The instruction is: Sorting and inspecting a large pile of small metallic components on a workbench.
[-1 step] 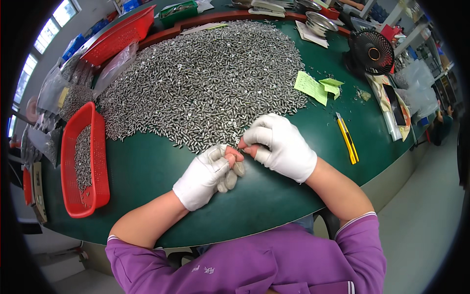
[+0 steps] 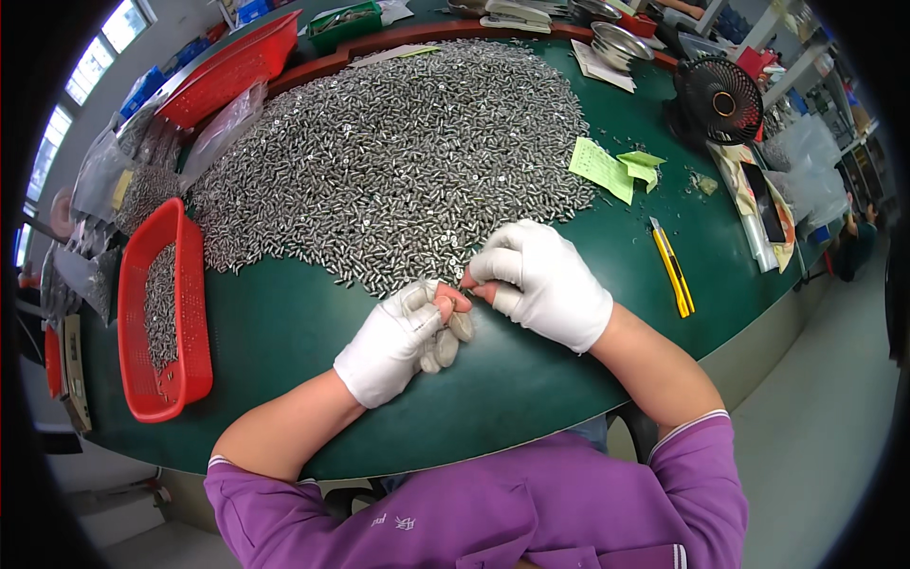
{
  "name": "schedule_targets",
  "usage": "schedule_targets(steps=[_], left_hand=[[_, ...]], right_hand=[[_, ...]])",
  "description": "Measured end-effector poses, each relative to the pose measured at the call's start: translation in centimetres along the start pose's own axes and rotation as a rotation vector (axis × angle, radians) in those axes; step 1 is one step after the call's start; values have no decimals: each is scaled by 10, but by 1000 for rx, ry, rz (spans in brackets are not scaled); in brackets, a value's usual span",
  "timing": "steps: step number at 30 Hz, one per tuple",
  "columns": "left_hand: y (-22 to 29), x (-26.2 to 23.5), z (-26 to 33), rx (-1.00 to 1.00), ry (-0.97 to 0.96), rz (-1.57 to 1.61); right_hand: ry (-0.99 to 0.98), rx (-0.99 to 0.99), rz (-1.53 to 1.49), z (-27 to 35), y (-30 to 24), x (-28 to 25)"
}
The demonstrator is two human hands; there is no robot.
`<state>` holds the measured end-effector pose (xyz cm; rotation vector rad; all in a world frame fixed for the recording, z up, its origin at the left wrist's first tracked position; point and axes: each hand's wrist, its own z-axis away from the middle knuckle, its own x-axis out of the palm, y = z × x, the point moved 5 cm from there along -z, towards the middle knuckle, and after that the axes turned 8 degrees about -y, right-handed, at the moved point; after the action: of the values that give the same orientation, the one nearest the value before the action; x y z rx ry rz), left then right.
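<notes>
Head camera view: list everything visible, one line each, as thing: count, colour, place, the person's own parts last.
Small metal parts: countless, silvery, heaped mid-table
Table: one, green, under the heap
Baskets: two, red, near left and far left
Tray: one, green, far edge
Utility knife: one, yellow, right of the hands
Paper slips: two, pale green, right of the heap
Fan: one, black, far right
Phone: one, dark, right edge
Metal bowls: two, silvery, far right
Plastic bags: several, clear, left and right
Windows: several, bright, left
Co-worker: at least one, dark-clothed, right
Left hand: one, white-gloved, heap's near edge
Right hand: one, white-gloved, beside the left
Forearms: two, bare, behind the gloves
Shirt: one, purple, lower edge
</notes>
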<state>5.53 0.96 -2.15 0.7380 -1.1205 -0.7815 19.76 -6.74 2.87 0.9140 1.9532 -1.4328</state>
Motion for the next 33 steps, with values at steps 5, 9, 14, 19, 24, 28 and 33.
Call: schedule_targets(steps=[5, 9, 14, 19, 24, 28, 33], left_hand=[[-2, -1, -1, -24, -10, 85], [0, 0, -1, -21, -51, 131], [-2, -2, 0, -7, -48, 111], [-1, -1, -2, -28, -73, 32], [0, 5, 0, -96, -76, 13], [-7, -4, -1, -99, -70, -6], [-3, 0, 0, -102, -80, 152]], right_hand=[[-79, -44, 266, 2, 2, 8], [-73, -51, 320, 2, 0, 9], [-148, 45, 393, 0, 3, 10], [-21, -72, 41, 0, -1, 2], [-73, -90, -141, -1, -2, 6], [37, -58, -23, -1, -1, 1], [5, -1, 203, -1, 2, 4]])
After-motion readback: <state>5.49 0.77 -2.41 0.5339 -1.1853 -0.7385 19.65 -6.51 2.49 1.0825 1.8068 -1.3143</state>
